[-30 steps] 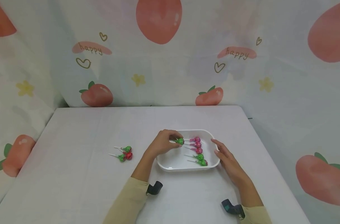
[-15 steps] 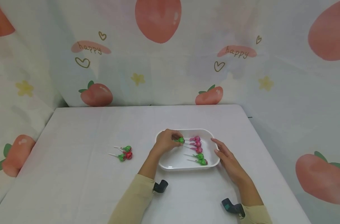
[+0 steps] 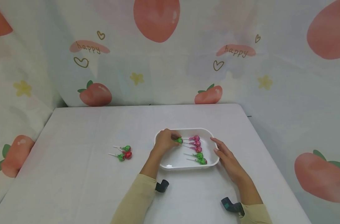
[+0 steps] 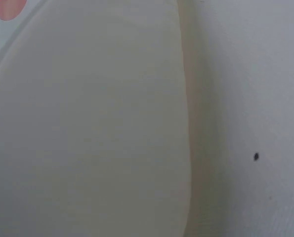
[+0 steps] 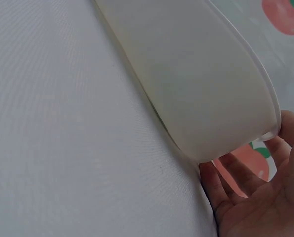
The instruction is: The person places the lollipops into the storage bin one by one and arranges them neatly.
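Observation:
My left hand (image 3: pixel 165 140) is over the left part of a white tray (image 3: pixel 170 166), pinching a green-wrapped lollipop (image 3: pixel 179 140) by its stick end. Fingers hide most of that stick. Inside the tray, pink lollipops (image 3: pixel 196 143) and green lollipops (image 3: pixel 202 161) lie in a column, sticks toward the left. At the tray's right end, my right hand (image 3: pixel 228 160) holds the rim. In the right wrist view, fingers of the right hand (image 5: pixel 265 197) touch the tray's outer wall (image 5: pixel 201 89) at its rim and lower edge. The left wrist view shows the tray's outside (image 4: pixel 87 123), no hand.
Left of the tray, a small group of lollipops lies on the white table (image 3: pixel 83 180): two green lollipops (image 3: pixel 121 157) and a red lollipop (image 3: pixel 128 155). A fruit-printed cloth (image 3: pixel 158 68) hangs behind the table and along its sides.
My left hand moved slightly right at first with the green lollipop, then stayed nearly in place. The right hand keeps its hold on the tray, and the loose lollipops have not moved.

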Demonstrator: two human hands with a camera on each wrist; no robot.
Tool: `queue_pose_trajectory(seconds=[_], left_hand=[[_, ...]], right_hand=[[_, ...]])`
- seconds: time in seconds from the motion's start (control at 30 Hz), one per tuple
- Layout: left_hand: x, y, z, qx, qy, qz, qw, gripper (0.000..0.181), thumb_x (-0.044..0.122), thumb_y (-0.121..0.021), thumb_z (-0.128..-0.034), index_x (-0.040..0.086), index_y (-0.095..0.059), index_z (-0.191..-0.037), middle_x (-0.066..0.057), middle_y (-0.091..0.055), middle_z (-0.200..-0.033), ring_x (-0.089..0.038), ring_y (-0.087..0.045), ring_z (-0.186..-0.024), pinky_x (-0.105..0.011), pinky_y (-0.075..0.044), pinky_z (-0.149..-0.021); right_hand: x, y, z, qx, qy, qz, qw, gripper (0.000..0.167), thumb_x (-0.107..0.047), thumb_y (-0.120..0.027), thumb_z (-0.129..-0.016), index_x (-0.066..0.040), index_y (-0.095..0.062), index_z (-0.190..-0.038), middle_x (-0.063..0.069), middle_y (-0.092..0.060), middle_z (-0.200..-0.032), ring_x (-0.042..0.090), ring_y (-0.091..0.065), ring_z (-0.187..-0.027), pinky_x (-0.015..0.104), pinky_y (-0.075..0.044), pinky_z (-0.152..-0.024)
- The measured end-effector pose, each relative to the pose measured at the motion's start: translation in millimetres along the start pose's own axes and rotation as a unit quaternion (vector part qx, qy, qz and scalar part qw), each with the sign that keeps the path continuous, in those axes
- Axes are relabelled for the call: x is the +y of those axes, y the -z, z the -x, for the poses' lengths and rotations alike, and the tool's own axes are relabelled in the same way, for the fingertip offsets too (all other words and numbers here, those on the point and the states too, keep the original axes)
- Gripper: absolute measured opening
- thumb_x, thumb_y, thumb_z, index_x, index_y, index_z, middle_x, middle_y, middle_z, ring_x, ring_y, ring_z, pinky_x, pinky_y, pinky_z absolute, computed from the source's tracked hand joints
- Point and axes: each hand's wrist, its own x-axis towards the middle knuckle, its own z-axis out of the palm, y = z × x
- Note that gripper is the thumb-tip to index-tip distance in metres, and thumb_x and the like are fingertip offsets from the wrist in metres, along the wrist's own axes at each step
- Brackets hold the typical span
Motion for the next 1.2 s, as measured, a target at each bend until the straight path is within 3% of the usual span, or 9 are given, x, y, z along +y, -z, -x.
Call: queue_pose_trajectory(seconds=[0.37,0.7,1.07,1.2], left_hand=[[-0.2,-2.0,0.5,0.028,-0.001,-0.027,0.9993,0.028,0.001,-0.091,-0.0745,0.009,-0.083,-0.100,-0.001,-0.078,-0.095,-0.016,-0.071,-0.092,-0.033,-0.053,-0.089],[0.0,-3.6,1.4,0.033,0.004,-0.041,0.9986,0.030,0.001,-0.092,-0.0741,0.009,-0.083,-0.102,-0.001,-0.078,-0.097,-0.016,-0.072,-0.095,-0.032,-0.053,-0.092],[3.4,-1.8,2.7,0.037,0.011,-0.024,0.9990,0.027,0.004,-0.091,-0.0771,0.010,-0.082,-0.102,0.001,-0.078,-0.097,-0.017,-0.072,-0.101,-0.038,-0.045,-0.103],[5.5,0.2,5.7,0.042,0.016,0.020,0.9988,0.028,0.003,-0.089,-0.0789,0.009,-0.081,-0.105,-0.001,-0.078,-0.100,-0.019,-0.071,-0.105,-0.038,-0.046,-0.104]], right_hand=[[0.4,-0.6,-0.9,0.005,-0.003,0.005,1.0000,0.052,-0.031,-0.046,-0.112,-0.026,-0.032,-0.163,0.005,-0.012,-0.172,0.037,-0.004,-0.156,0.064,-0.016,-0.117],[2.1,-1.0,-1.5,0.009,-0.007,0.008,0.9999,0.052,-0.031,-0.046,-0.112,-0.027,-0.032,-0.162,0.004,-0.012,-0.172,0.038,-0.004,-0.156,0.064,-0.016,-0.117],[1.1,-0.9,-1.4,0.007,-0.002,0.004,1.0000,0.052,-0.030,-0.045,-0.112,-0.025,-0.032,-0.162,0.005,-0.012,-0.172,0.039,-0.004,-0.156,0.065,-0.016,-0.117],[0.5,-0.9,-1.3,0.005,0.001,0.005,1.0000,0.052,-0.030,-0.045,-0.112,-0.025,-0.033,-0.162,0.006,-0.013,-0.172,0.039,-0.004,-0.156,0.065,-0.016,-0.117]])
